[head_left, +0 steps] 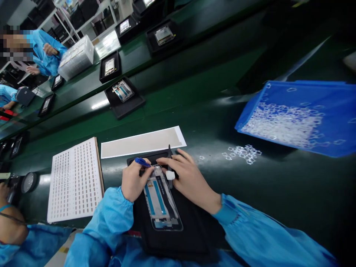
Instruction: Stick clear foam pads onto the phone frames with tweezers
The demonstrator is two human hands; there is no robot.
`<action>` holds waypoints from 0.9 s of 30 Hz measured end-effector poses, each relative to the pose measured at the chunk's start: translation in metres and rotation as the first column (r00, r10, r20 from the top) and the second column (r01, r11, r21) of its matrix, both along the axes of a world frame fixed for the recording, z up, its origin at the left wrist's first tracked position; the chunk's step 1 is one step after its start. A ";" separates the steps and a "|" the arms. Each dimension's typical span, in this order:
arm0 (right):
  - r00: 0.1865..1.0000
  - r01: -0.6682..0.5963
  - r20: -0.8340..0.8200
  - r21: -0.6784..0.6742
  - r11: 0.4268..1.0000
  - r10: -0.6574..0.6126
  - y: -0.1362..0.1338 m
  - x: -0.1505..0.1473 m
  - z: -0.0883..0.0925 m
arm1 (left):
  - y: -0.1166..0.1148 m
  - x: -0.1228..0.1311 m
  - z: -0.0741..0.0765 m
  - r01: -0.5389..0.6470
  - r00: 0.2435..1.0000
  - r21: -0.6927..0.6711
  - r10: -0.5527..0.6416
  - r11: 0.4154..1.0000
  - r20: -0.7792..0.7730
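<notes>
A phone frame [162, 202] with blue strips inside lies on a black tray [178, 237] in front of me. My left hand [133, 181] is closed round a blue-capped tool [142, 162], resting at the frame's upper left edge. My right hand [185, 176] pinches a thin black tweezer-like tool [169, 157] over the frame's top end, and a small white piece [170, 175] sits under its fingers. Both sleeves are light blue.
A white sheet of small parts [75, 180] lies to the left, a long pale strip [143, 142] behind the tray. A blue bin [303, 118] of clear frames stands at right, several spilled [244, 152] beside it. Trays with phones [124, 96] ride the belt; other people work at left.
</notes>
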State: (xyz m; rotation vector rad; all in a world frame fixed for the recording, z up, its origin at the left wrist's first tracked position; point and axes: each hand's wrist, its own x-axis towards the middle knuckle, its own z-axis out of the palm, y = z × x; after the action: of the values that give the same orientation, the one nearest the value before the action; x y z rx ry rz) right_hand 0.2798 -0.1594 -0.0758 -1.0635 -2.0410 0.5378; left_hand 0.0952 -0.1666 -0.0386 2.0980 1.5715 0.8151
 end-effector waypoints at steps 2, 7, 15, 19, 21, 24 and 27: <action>1.000 0.000 -0.002 -0.007 1.000 -0.001 0.000 0.000 0.000 | -0.001 0.001 0.002 0.035 0.995 0.026 -0.032 0.999 -0.099; 1.000 0.002 -0.017 -0.011 1.000 -0.003 0.000 0.000 -0.002 | -0.002 0.004 0.003 0.075 0.967 0.102 -0.048 0.992 -0.249; 0.999 0.022 -0.026 -0.011 1.000 -0.023 0.000 -0.001 -0.003 | -0.007 0.001 -0.002 0.112 0.936 0.087 -0.076 0.990 -0.344; 0.999 0.029 -0.013 0.007 1.000 -0.029 0.000 -0.002 -0.003 | -0.005 0.002 -0.005 0.063 0.974 0.038 -0.053 0.997 -0.221; 0.999 0.028 -0.021 0.008 1.000 -0.028 0.000 -0.002 -0.002 | -0.002 0.001 -0.005 0.015 0.999 -0.009 -0.015 1.000 -0.043; 0.999 0.022 -0.039 -0.002 1.000 -0.023 -0.001 -0.001 -0.001 | -0.002 -0.005 0.001 -0.116 0.962 -0.033 0.121 0.993 0.246; 0.998 0.017 -0.056 -0.008 1.000 -0.017 -0.002 -0.001 -0.001 | -0.010 -0.013 0.009 -0.128 0.958 0.052 0.110 0.990 0.265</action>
State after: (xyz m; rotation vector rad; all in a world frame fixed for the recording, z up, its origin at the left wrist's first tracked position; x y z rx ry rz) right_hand 0.2792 -0.1612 -0.0768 -1.0578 -1.9813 0.5602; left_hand 0.0821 -0.1762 -0.0292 1.8622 1.5556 1.1524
